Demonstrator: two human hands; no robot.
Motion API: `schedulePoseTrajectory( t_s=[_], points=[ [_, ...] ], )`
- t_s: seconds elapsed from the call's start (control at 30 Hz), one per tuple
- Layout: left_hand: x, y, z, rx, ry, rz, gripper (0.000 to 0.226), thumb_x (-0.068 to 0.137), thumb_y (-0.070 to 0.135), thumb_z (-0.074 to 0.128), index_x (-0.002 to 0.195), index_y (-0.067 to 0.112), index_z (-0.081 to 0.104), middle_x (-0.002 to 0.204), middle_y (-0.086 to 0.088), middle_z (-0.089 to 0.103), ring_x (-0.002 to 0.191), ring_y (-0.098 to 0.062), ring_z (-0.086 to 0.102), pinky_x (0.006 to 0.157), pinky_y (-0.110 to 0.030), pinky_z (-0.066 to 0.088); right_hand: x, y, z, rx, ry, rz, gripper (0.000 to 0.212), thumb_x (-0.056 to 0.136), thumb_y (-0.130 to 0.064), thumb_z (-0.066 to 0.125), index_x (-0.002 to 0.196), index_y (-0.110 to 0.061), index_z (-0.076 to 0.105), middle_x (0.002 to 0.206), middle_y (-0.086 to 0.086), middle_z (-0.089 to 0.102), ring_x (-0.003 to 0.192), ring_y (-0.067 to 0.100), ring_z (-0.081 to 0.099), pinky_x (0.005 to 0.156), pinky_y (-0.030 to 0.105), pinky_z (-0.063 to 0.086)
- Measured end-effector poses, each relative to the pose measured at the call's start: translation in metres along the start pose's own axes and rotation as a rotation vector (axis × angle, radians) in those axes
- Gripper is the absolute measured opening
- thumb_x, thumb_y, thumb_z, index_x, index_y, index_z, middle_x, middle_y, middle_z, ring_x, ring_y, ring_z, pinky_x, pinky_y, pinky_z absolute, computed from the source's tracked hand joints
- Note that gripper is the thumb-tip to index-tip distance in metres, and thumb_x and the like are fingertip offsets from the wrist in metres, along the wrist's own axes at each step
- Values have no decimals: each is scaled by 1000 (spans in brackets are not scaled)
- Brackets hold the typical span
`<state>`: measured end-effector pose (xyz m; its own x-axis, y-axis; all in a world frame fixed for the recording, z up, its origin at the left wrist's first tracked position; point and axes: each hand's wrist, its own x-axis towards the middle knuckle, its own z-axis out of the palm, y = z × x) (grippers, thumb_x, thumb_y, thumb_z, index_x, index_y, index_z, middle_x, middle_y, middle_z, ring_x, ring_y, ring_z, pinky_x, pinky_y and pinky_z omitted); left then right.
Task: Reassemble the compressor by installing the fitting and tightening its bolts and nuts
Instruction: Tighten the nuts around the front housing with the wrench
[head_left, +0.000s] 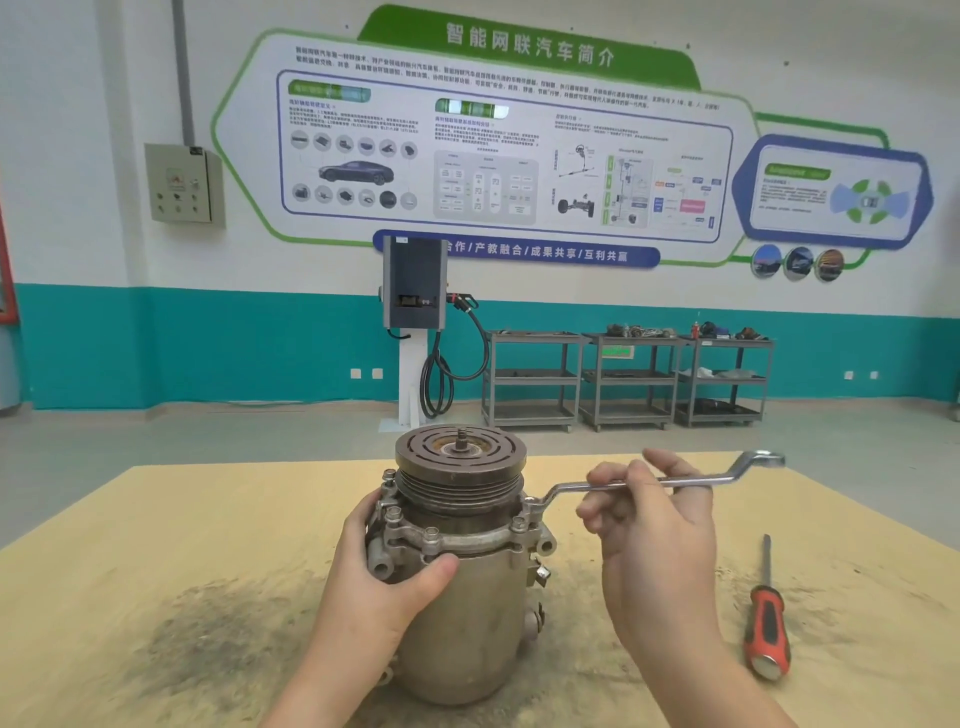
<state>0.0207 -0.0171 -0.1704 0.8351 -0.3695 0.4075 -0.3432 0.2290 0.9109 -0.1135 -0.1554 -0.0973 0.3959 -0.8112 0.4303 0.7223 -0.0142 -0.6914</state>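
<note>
The metal compressor (467, 613) stands upright at the middle of the table, its brown grooved pulley (461, 465) on top. A flange ring with several bolts (431, 535) runs below the pulley. My left hand (387, 566) grips the compressor's left side, thumb across the front under the flange. My right hand (654, 525) holds the shank of a silver offset ring wrench (670, 483). The wrench's near end sits on a bolt at the flange's right side (532, 504); its far ring end points right.
A screwdriver with a red and black handle (766, 618) lies on the table to the right. The yellow table top (156, 571) is stained with dark grime around the compressor. Grey shelf carts (628, 379) and a charging post (415, 322) stand far behind by the wall.
</note>
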Motion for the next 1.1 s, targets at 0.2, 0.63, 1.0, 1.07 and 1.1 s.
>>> schedulePoseTrajectory(
  t_s=[0.2,0.63,1.0,1.07,1.1],
  points=[
    [-4,5,1,-23,-10,11,83,47,45,88,119,46,46,120,15,63,99,12,61,77,-9,48,15,13,-8,248,10,339,16,98,2,36,94,-11,42,58,7,61,42,17,49,42,22,43],
    [-3,2,0,-28,-17,3,92,37,55,84,120,52,44,119,17,65,104,6,62,86,-18,48,2,26,-22,188,-176,91,10,97,-20,41,92,-12,42,73,12,65,52,24,60,52,27,51],
    [0,-3,-1,-37,-15,23,90,38,50,88,119,52,48,121,8,67,107,-4,65,89,-26,49,-25,32,-11,-393,-597,-828,17,82,-20,77,92,-14,65,97,-2,69,80,10,70,62,23,56],
    [3,-8,-1,-52,-19,8,93,33,46,92,116,50,51,117,3,69,104,-8,68,88,-30,50,-30,37,3,-435,-628,-837,19,77,-18,81,87,-15,65,89,-1,67,74,5,66,58,20,54],
    [6,-11,-1,-63,2,-4,92,31,42,94,113,49,53,112,4,71,102,-8,68,86,-29,50,-32,40,11,-454,-619,-834,20,76,-18,83,82,-13,65,82,0,65,70,5,63,55,20,52]
  ],
)
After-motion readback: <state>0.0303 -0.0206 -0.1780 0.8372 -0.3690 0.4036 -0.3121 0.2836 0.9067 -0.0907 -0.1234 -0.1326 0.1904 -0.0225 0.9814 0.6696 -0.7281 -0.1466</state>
